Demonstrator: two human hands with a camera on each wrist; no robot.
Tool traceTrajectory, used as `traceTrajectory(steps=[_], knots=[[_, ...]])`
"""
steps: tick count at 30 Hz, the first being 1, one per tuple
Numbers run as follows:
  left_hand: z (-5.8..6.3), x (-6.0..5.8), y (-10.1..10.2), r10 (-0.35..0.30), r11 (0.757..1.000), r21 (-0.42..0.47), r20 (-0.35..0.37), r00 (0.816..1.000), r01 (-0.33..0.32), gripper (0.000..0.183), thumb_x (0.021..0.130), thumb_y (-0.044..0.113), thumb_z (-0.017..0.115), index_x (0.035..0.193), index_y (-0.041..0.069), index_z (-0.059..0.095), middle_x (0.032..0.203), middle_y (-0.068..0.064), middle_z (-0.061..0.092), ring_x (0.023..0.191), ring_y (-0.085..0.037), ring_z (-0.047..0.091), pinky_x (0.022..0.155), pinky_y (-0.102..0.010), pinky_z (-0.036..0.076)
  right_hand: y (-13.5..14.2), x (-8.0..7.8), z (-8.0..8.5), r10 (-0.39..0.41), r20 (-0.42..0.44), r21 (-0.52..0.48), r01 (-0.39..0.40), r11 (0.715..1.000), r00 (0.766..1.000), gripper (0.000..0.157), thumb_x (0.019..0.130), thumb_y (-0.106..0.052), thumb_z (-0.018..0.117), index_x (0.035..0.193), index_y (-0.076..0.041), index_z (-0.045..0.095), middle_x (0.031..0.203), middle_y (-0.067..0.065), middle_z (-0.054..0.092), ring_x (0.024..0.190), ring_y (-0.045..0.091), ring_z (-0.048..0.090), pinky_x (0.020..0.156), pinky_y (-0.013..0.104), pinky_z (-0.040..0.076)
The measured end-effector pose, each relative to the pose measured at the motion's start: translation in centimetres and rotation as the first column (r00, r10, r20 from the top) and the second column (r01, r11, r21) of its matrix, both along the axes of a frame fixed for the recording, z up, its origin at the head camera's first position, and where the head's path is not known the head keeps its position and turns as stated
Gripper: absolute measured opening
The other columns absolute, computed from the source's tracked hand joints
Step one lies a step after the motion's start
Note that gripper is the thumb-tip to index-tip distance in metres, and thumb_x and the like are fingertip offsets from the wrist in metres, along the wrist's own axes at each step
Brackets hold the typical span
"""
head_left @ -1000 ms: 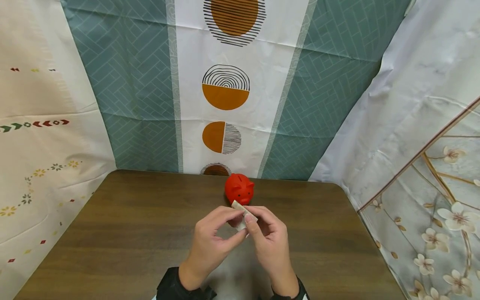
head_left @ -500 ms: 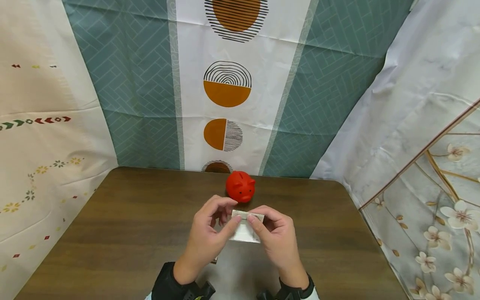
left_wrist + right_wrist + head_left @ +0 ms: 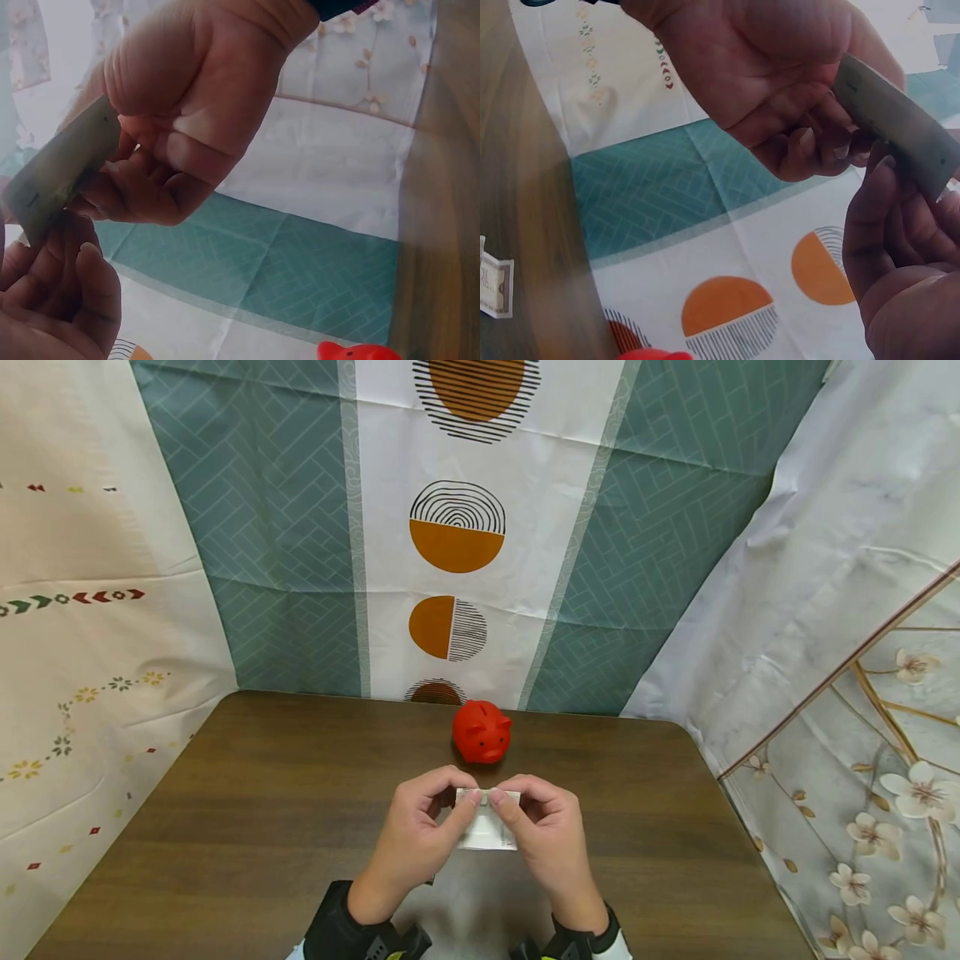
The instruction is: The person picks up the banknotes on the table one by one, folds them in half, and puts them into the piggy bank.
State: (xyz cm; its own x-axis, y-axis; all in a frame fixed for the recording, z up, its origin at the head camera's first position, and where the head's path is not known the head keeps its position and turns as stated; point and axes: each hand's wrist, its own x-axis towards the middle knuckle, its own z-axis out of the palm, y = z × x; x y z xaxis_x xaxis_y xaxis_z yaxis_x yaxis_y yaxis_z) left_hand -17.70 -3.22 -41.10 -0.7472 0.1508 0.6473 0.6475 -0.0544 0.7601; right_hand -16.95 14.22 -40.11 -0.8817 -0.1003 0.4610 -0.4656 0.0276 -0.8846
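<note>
A small folded banknote (image 3: pixel 487 833) is stretched between both hands in the head view, its pale face turned up. My left hand (image 3: pixel 415 835) pinches its left part between thumb and fingers. On the opposite side my right hand (image 3: pixel 553 837) pinches it likewise, and the two thumbs nearly meet at its upper edge. From below, both wrist views show the greenish underside of the banknote (image 3: pixel 64 169), with fingers curled beneath it. Just beyond the hands stands a red piggy bank (image 3: pixel 482 732) with a slot on top, touched by neither hand.
Another banknote (image 3: pixel 496 285) lies on the wooden table (image 3: pixel 247 810) in the right wrist view; in the head view my left hand mostly hides it. A patterned cloth (image 3: pixel 285 527) hangs behind the table's back edge, with more cloth at both sides.
The banknote has turned from a slanted, edge-up pose to lying nearly level and facing up. My left fingers, spread half a second ago, have drawn in on its left part.
</note>
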Motion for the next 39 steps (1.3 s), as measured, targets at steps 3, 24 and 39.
traceTrajectory(steps=[3, 24, 39], knots=[[0.04, 0.05, 0.07, -0.014, 1.000, -0.005, -0.008, 1.000, 0.014, 0.013, 0.095, -0.002, 0.067, 0.093, 0.011, 0.070, 0.081, -0.005, 0.066, 0.071, -0.011, 0.056, 0.053, -0.024, 0.049, -0.07, -0.03, -0.22, -0.002, -0.025, 0.023, 0.002, 1.000, 1.000, 0.008, 0.093, 0.003, 0.069, 0.092, -0.003, 0.074, 0.085, -0.001, 0.070, 0.071, 0.014, 0.058, 0.052, 0.026, 0.045], [-0.14, 0.09, 0.06, 0.006, 1.000, 0.006, 0.018, 1.000, -0.006, 0.019, 0.094, -0.006, 0.065, 0.090, 0.012, 0.071, 0.076, -0.004, 0.064, 0.063, -0.011, 0.048, 0.046, -0.023, 0.037, -0.05, 0.23, 0.04, -0.023, -0.051, -0.002, 0.023, 1.000, 0.998, 0.010, 0.092, 0.006, 0.068, 0.091, -0.003, 0.074, 0.080, 0.001, 0.069, 0.068, 0.014, 0.057, 0.051, 0.025, 0.043], [0.07, 0.12, -0.31, 0.015, 0.999, 0.029, 0.047, 0.999, -0.017, 0.020, 0.096, -0.006, 0.061, 0.089, 0.009, 0.071, 0.076, -0.007, 0.064, 0.062, -0.012, 0.051, 0.047, -0.024, 0.043, 0.17, 0.18, 0.13, -0.065, -0.024, -0.026, 0.065, 0.998, 0.998, 0.010, 0.094, 0.004, 0.067, 0.091, -0.001, 0.076, 0.081, 0.001, 0.073, 0.066, 0.014, 0.058, 0.054, 0.026, 0.048]])
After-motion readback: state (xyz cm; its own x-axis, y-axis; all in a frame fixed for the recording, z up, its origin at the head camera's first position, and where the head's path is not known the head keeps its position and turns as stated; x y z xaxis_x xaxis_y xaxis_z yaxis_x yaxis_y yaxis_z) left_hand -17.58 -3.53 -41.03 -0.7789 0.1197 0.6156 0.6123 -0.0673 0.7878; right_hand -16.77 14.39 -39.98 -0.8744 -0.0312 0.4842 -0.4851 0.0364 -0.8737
